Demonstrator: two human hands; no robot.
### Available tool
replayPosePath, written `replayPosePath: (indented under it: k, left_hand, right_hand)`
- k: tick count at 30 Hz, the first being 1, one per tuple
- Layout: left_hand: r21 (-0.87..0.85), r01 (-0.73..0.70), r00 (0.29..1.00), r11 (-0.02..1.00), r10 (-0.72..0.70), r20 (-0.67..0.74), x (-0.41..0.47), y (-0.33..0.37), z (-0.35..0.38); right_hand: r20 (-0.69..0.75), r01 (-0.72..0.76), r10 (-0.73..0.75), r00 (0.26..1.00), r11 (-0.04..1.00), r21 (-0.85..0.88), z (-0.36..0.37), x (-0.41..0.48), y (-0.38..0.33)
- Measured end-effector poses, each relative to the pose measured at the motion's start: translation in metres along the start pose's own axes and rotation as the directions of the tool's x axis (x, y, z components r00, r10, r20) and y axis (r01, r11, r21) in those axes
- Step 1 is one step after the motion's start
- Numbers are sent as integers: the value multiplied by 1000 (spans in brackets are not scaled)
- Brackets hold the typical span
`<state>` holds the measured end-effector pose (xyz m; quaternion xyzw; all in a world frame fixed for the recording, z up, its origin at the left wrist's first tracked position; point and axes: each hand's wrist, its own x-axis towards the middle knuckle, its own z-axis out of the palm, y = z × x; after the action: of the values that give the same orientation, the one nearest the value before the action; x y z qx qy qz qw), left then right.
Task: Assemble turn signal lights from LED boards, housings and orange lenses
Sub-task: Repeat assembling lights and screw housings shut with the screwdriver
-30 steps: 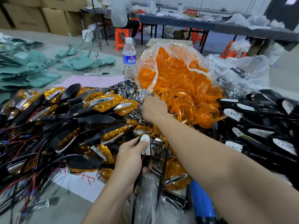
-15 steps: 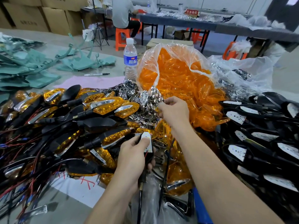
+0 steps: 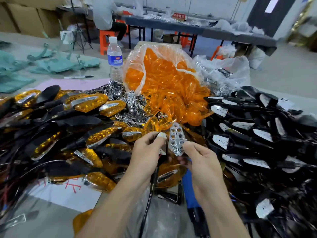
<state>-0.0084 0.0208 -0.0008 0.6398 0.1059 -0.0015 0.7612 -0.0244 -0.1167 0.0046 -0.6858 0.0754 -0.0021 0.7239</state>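
Unit in hand: one black housing [image 3: 158,162], held at the centre of our view, low over the near side of the desk [image 3: 101,71]. The left hand [image 3: 147,152] had its fingers [image 3: 155,137] curled round it. A white LED board [image 3: 163,149] showed in its face. Its stalk and wire hung toward 6 o'clock.

The right hand [image 3: 200,157] pinched a chrome reflector [image 3: 176,141] by its lower end, thumb and fingertips closed on it. The reflector, with its round holes, stood upright just beside the housing at 3 o'clock. We could not tell whether the two parts touched.

Our reading: board in, reflector about to be seated, no lens on this unit yet. We put it about midway.

Outward from the hands:
- 12 o'clock, near: a loose heap of chrome reflectors [image 3: 130,103].
- 12 o'clock, beyond that: an open clear bag [image 3: 135,66] spilling orange lenses [image 3: 168,86], with a great many left.
- 9 o'clock: a large pile of finished lights [image 3: 96,107], lenses on, stalks and wires tangled.
- 3 o'clock: a comparable pile of waiting housings [image 3: 248,134] with bare white boards, lacking reflector and lens.

Weighing the two piles, we judged the batch roughly half done. We would not put it closer than that.

Further out: a second clear bag [image 3: 231,69] of chrome parts at 1 o'clock, a water bottle [image 3: 114,57] at 11 o'clock, and a marker [image 3: 78,76] on the desk past the finished pile. A person [image 3: 106,14] sat at another table at the far back.
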Motion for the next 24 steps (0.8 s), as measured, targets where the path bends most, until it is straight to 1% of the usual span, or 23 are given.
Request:
replayPosePath:
  k: [2,5,7,10,11,12,16,21,24]
  left_hand:
    - [19,-21,1000,1000,21,16,3,-4,2]
    - [-43,7,999,999,-5,35,7,-14,2]
    - [-91,23,999,996,-18,50,9,-21,0]
    - [-83,17,995,996,-9,102,12,-25,-2]
    - [-107,16,993,994,-4,116,12,-24,-1]
    - [-133,14,992,991,3,124,11,-23,0]
    - [-167,2,989,986,23,145,5,-19,0]
    - [-147,7,990,989,14,138,1,-14,-8]
    - [-193,29,987,981,2,159,-1,-13,-12]
  right_hand:
    - [-35,29,-28,999,999,24,-4,-6,8]
    - [-65,79,-73,995,992,94,-5,-10,17]
    - [-68,101,-91,993,983,151,-4,-11,19]
    - [-69,124,-112,991,973,194,-4,-11,22]
    - [-66,142,-132,989,971,193,-4,-12,23]
    - [-60,168,-160,985,972,164,-5,-13,24]
    - [-23,242,-244,969,968,-62,-2,-18,27]
    - [-16,223,-229,973,959,-173,5,-22,31]
    - [-57,175,-189,980,966,-190,8,-23,35]
